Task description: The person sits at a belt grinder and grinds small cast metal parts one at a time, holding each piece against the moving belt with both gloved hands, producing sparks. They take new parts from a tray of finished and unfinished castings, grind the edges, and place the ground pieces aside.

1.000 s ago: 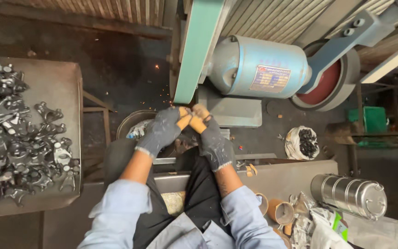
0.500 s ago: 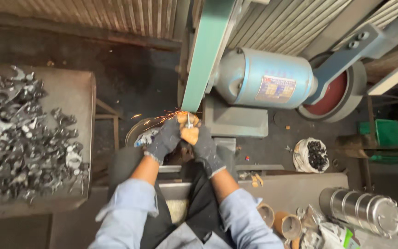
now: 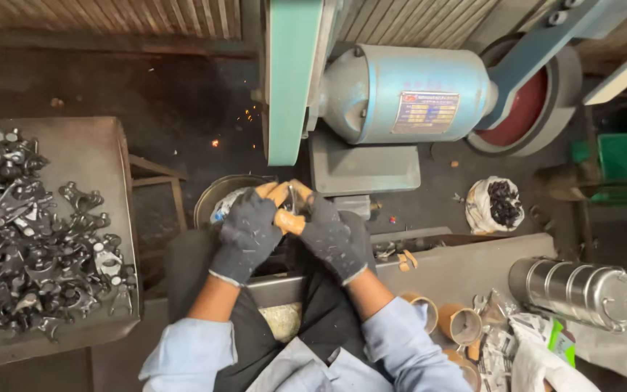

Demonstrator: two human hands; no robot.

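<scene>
- Both gloved hands sit closer to the body than a second ago, just below the lower end of the green sanding belt [image 3: 286, 80]; half a second ago they were pushed up against it.
- The left hand [image 3: 247, 234] is curled shut, its orange-tipped fingers [image 3: 268, 190] wrapped round a small metal part [image 3: 293, 197], which shows only as a sliver between the two gloves.
- The right hand [image 3: 333, 236] is curled the same way, clamping the part from the other side, thumbs nearly touching.
- A few orange sparks [image 3: 250, 115] hang left of the belt, so grinding looks to be going on or only just broken off.
- I judge the part is being turned or checked between passes.
- The tray [image 3: 74, 141] of dark forged pieces [image 3: 30, 232] on the left looks unchanged.
</scene>
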